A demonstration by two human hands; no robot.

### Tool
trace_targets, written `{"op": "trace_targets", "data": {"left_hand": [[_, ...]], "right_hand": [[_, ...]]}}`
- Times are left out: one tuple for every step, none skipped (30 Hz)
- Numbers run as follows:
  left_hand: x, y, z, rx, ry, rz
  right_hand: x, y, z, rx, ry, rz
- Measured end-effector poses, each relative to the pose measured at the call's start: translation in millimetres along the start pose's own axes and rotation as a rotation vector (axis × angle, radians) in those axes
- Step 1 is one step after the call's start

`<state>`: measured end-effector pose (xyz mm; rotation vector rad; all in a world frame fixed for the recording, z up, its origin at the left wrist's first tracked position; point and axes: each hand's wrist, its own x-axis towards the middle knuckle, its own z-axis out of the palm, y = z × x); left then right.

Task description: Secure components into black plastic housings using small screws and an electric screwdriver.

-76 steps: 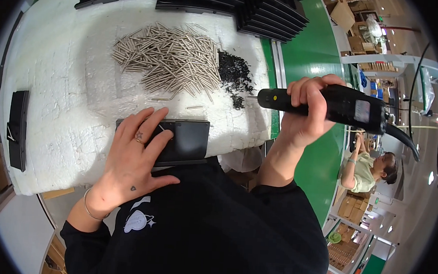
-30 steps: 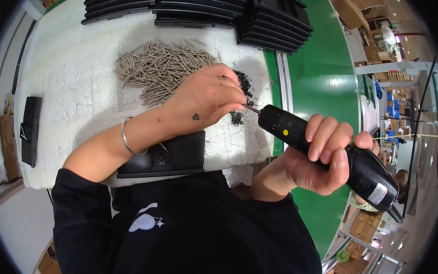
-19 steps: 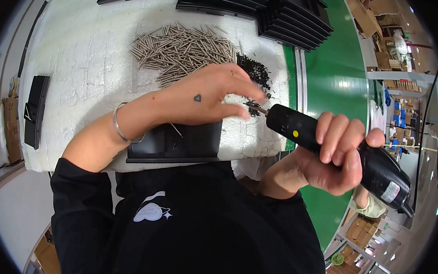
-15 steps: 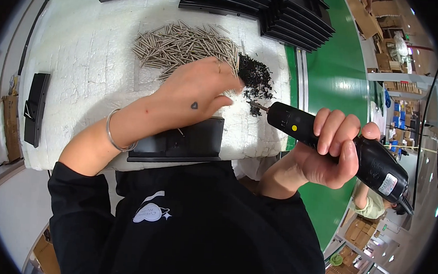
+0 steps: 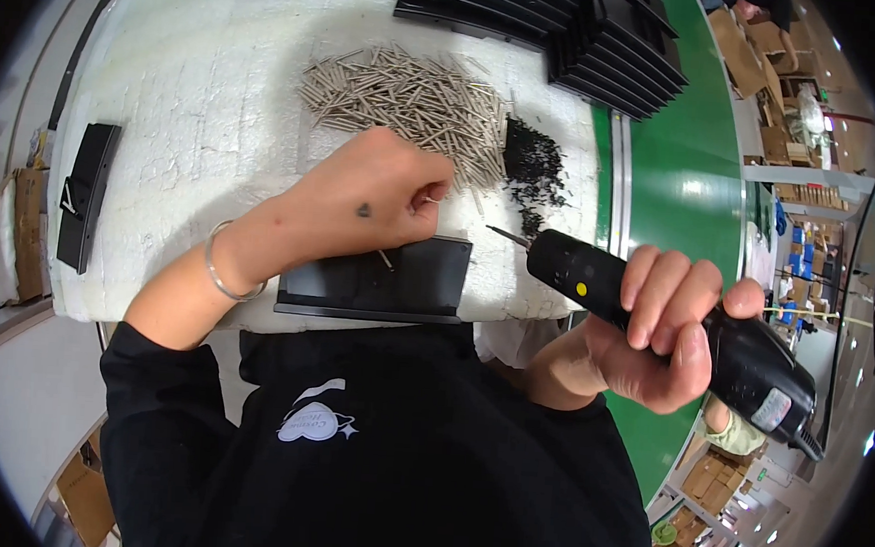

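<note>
My right hand [image 5: 667, 323] is wrapped round a black electric screwdriver [image 5: 573, 267], its bit pointing left over the white padded surface [image 5: 218, 90]. My left hand [image 5: 382, 190] is closed, fingers curled, above the far edge of a black panel [image 5: 422, 283]; whatever is in the fingers is hidden or too small to name. A short silver pin [image 5: 386, 260] shows on that panel, partly under my hand. Beyond my left hand lies a heap of silver metal pins [image 5: 408, 96], and to its right a smaller heap of black screws [image 5: 534, 164].
Black panels [image 5: 621, 54] are stacked along the far side and far right. A single black part [image 5: 87, 197] with silver pieces on it lies at the left edge. Green tabletop [image 5: 673, 188] runs along the right. Cardboard boxes and other people are beyond.
My left hand has drawn back from the black screws toward the panel, and its fingers have curled in. The screwdriver stays in my right hand, nearly in place. The view has shifted slightly.
</note>
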<state>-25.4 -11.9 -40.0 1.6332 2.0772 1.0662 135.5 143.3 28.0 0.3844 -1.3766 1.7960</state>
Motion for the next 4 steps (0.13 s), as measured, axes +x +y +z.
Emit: {"op": "trace_targets", "data": {"left_hand": [[-7.2, 4.4, -6.2, -0.179, 0.045, -0.070], [-17.2, 4.6, -7.3, -0.172, 0.040, -0.080], [-30.2, 3.4, -8.0, -0.228, 0.080, -0.106], [-44.4, 2.5, -7.6, -0.286, 0.123, -0.130]], "right_hand": [[-1.1, 0.9, 5.1, -0.026, -0.052, 0.009], [-1.9, 1.9, 9.7, -0.052, -0.103, 0.017], [-3.6, 3.1, 13.3, -0.043, -0.127, 0.036], [-1.7, 5.9, 12.4, 0.003, -0.227, 0.050]]}}
